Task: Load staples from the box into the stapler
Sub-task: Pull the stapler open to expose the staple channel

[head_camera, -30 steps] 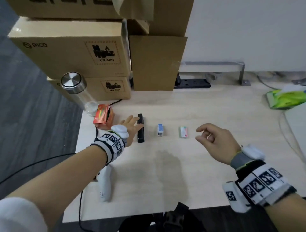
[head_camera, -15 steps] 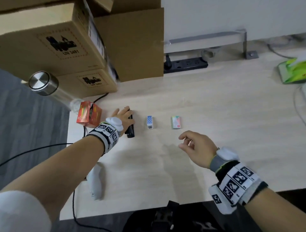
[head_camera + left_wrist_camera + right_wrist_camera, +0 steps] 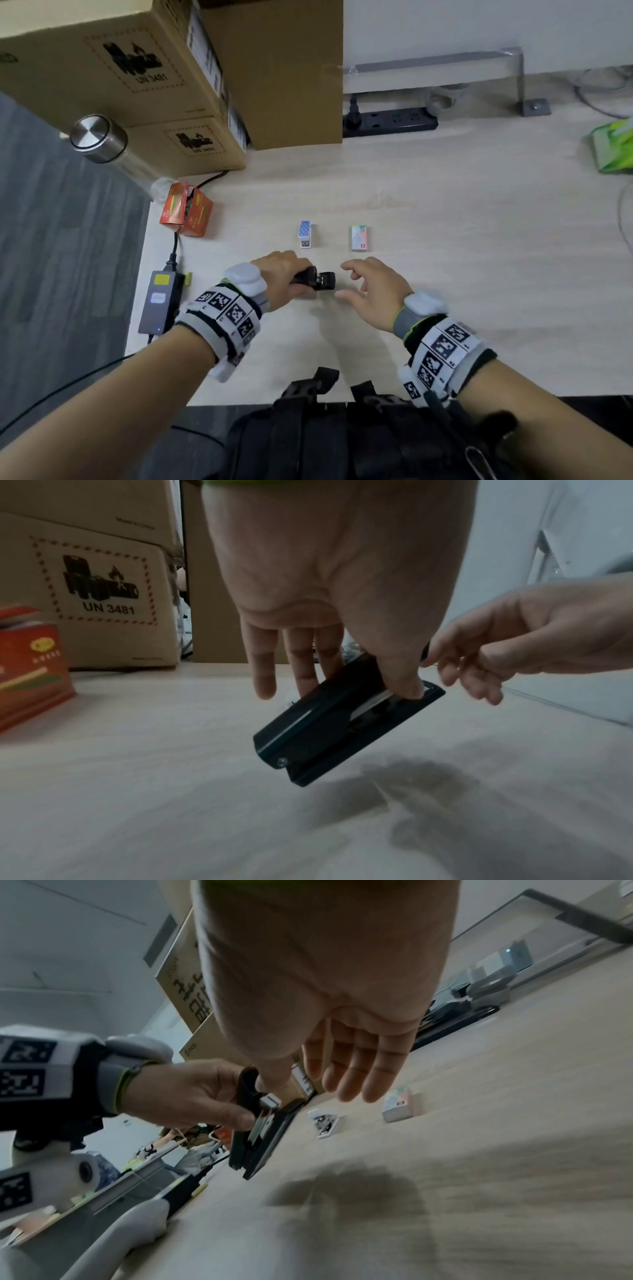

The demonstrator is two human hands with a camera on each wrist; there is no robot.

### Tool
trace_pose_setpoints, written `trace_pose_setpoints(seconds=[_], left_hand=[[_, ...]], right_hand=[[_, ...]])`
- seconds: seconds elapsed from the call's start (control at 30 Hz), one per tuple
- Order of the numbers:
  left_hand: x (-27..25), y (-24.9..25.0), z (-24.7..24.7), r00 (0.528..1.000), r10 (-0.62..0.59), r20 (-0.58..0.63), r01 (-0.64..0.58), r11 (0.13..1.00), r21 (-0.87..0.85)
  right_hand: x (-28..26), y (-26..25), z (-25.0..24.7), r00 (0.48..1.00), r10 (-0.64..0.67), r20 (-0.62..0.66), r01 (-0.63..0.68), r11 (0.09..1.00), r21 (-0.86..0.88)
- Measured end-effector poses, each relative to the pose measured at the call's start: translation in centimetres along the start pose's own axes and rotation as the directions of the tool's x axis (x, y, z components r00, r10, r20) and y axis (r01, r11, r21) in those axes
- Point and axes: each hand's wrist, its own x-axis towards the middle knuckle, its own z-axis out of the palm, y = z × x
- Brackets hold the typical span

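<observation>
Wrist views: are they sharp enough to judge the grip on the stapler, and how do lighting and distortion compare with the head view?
Left wrist: dim, table smeared, but the left hand gripping the black stapler reads clearly. Right wrist: tilted, foreground blurred, right hand open beside the stapler. Head: bright and sharp, edges bowed by the wide lens; soft shadows under both hands.

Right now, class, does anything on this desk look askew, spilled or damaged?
Nothing looks spilled or damaged. The one thing off the desk is the black stapler, held tilted in the left hand. The two small boxes lie square on the desk.
</observation>
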Motion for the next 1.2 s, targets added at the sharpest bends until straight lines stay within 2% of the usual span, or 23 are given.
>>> trace_pose_setpoints(seconds=[0.3, 0.47, 0.7, 0.87, 0.97, 1.2], left_hand=[[0.1, 1.6, 1.2, 1.0, 0.024, -0.01, -0.025, 0.994, -0.107], [0.0, 1.1, 1.2, 0.997, -0.045, -0.065, 0.029, 0.976, -0.218], [-1.6, -1.0, 1.0, 0.975, -0.113, -0.193, 0.032, 0.924, -0.38], [-2.6, -2.9, 0.2, 0.955, -0.205, -0.215, 0.089, 0.887, -0.453], [-2.9, -3.8, 0.1, 0.941, -0.258, -0.217, 0.111, 0.844, -0.524], [-3.4, -6.8, 1.0, 0.923, -0.345, -0.169, 0.109, 0.658, -0.745]], right_hand=[[0.5, 0.8, 1.9, 1.0, -0.004, 0.028, 0.007, 0.993, -0.117], [1.3, 1.2, 2.0, 0.997, 0.042, 0.059, -0.031, 0.983, -0.178], [2.0, 1.3, 2.3, 0.996, 0.059, 0.069, -0.043, 0.977, -0.21], [2.0, 1.1, 2.7, 0.996, 0.046, 0.075, -0.026, 0.967, -0.254], [2.4, 0.9, 2.8, 0.997, 0.038, 0.069, -0.019, 0.964, -0.265], [2.7, 1.4, 3.0, 0.997, 0.036, 0.073, -0.013, 0.955, -0.297]])
